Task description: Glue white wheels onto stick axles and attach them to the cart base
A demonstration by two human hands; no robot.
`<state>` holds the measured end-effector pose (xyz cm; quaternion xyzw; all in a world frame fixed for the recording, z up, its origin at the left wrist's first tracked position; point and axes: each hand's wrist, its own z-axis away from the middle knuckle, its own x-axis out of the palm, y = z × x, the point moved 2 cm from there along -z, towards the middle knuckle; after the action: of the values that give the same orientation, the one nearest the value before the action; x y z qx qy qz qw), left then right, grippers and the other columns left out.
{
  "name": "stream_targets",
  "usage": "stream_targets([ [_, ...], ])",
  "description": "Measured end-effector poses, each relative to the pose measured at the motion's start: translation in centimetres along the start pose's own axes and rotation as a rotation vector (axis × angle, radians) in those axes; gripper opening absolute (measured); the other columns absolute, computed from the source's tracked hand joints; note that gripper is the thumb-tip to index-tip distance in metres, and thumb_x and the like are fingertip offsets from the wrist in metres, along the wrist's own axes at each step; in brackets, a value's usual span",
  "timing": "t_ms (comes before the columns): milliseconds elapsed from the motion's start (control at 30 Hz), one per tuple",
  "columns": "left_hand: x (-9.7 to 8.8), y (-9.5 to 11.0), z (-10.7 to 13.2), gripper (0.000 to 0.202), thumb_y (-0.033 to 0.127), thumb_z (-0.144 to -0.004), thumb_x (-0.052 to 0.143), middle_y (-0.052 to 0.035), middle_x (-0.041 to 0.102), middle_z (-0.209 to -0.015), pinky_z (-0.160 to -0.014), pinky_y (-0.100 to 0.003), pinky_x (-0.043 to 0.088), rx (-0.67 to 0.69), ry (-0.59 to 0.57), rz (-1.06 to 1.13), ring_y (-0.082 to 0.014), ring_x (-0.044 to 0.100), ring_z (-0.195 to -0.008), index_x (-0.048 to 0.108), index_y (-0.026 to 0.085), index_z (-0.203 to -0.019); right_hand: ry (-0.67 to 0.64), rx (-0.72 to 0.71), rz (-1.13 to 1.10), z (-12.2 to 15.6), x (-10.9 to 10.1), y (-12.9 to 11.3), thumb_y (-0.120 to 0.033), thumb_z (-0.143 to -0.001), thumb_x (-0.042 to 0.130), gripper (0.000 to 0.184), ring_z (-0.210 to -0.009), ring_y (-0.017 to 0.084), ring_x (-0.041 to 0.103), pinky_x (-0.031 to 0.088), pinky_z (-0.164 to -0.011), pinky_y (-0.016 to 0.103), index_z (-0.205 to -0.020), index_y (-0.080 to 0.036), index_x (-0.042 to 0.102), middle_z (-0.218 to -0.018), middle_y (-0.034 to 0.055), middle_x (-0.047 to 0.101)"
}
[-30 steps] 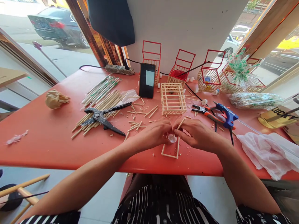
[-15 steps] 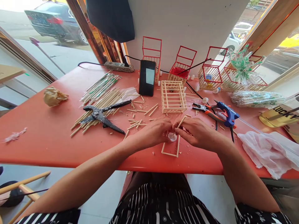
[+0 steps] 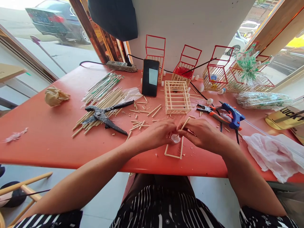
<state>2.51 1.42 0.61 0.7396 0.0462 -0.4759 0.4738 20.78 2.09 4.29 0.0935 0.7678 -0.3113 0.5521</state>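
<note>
Looks down on a red bench (image 3: 59,142) and two bare hands near its front edge. Holds a thin pale stick (image 3: 185,123) aslant in the right hand (image 3: 200,133) — grip closed on it between thumb and fingers, lower end close to a small whitish cap (image 3: 175,138). Brings the left hand (image 3: 158,134) right up beside the right, thumb at the cap's edge; cannot tell whether the left grip is closed on the cap, most fingertips being hidden. Beneath both hands, flat on the bench: a narrow rectangular stick frame (image 3: 173,156), its far end covered.

Just beyond the hands: a pale cage of sticks (image 3: 177,97). Behind it and to the left: a dark phone (image 3: 150,77), propped upright. To the right: orange-handled pliers (image 3: 205,108) beside a blue glue gun (image 3: 234,117), then a crumpled pale cloth (image 3: 268,152) nearer the front. To the left: short cut pieces (image 3: 139,126) scattered about, and dark-handled cutters (image 3: 102,115) lying across a pile of long sticks (image 3: 112,98). Along the wall at the back — several stick carts (image 3: 185,73) with red rails.
</note>
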Motion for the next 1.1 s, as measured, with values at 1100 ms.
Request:
stream_targets([
  [1100,-0.12,0.13,0.19,0.006,0.016,-0.084,0.066,-0.0049,0.068,-0.091,-0.086,-0.031,0.049,0.052,0.016,-0.006,-0.0213,0.063,-0.091,0.070,0.019,-0.088,0.072,0.077,-0.013,-0.31,0.23,-0.70,-0.032,-0.100,0.058,0.025,-0.057,0.011,0.049,0.032,-0.058,0.024,-0.080,-0.018,0.060,-0.067,-0.0009,0.062],
])
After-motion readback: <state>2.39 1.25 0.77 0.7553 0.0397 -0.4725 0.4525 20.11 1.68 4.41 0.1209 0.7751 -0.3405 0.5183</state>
